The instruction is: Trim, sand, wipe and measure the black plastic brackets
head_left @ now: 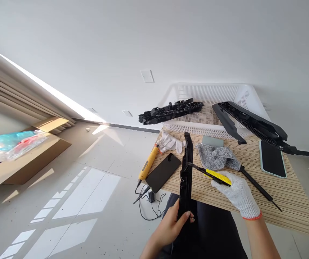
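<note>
Bare, my left hand point(174, 221) is closed around the lower end of a long black plastic part point(187, 172), which stands nearly upright over the table's front edge. My right hand point(237, 192), in a white knit glove with an orange cuff, grips a yellow and black utility knife point(216, 176). The knife's dark blade end points left and meets, or nearly meets, the middle of the plastic part; exact contact cannot be told. Behind the right hand lie a crumpled grey cloth point(215, 157) and a thin black tool point(257, 184) with a narrow tip.
A white plastic basket point(247, 90) stands against the wall, with black plastic parts point(170, 112) point(254, 120) across its rim. On the striped table point(292, 201) are a yellow corded rotary tool point(148, 163), a white glove point(170, 142), a black phone point(164, 172) and another phone point(272, 158).
</note>
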A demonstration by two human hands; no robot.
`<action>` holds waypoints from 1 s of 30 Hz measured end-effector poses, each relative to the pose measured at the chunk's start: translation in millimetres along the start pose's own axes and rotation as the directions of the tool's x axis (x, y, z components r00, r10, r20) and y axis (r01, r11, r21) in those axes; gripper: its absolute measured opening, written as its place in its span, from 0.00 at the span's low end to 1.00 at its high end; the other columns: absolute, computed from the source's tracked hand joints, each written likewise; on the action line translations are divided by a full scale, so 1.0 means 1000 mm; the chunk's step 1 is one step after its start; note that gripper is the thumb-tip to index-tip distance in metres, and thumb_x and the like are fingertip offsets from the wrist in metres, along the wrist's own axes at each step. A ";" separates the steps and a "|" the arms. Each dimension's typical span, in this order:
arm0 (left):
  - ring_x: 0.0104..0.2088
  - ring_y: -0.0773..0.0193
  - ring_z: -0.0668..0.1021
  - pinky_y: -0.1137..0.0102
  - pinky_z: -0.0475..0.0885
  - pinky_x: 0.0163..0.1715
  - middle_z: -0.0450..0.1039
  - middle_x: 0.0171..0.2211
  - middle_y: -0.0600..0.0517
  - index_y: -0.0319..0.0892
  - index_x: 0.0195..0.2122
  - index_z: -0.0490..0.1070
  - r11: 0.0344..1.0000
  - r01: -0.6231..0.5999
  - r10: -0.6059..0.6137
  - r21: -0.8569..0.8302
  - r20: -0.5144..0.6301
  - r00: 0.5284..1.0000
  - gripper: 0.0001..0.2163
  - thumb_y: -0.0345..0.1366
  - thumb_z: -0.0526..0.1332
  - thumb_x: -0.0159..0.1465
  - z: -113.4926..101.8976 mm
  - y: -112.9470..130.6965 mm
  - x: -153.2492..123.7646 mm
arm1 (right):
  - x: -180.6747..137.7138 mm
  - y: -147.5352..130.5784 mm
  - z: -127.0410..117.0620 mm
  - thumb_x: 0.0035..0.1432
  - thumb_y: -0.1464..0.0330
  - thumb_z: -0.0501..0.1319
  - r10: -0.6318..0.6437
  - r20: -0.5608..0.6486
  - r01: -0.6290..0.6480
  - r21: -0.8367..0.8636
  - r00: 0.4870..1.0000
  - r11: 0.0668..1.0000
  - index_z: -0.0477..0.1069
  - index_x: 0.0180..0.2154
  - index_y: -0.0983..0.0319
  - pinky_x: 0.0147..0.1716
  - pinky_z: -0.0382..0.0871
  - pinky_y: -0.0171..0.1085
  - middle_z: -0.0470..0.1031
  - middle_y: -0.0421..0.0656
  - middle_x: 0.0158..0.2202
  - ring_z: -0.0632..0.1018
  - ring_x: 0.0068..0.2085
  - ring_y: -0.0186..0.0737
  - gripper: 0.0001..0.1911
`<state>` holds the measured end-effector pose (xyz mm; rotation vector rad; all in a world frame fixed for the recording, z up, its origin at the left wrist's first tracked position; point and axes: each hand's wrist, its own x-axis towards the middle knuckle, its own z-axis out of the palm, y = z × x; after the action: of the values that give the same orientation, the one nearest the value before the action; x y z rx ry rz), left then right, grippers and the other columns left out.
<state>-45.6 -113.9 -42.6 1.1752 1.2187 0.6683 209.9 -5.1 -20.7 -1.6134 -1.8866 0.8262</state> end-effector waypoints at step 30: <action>0.24 0.66 0.75 0.70 0.71 0.24 0.74 0.31 0.54 0.44 0.42 0.62 0.959 -0.176 0.154 -0.222 -0.114 0.981 0.04 0.35 0.55 0.66 -0.005 0.048 0.091 | 0.006 0.004 0.002 0.58 0.43 0.60 0.142 -0.154 -0.155 -0.074 0.978 0.985 0.80 0.43 0.55 0.35 0.72 0.41 0.83 0.42 0.34 0.82 0.38 0.49 0.25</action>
<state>-16.4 -16.2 -30.1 1.0658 1.0956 0.9756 210.1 0.8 -25.1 -1.8338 -1.7354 0.6726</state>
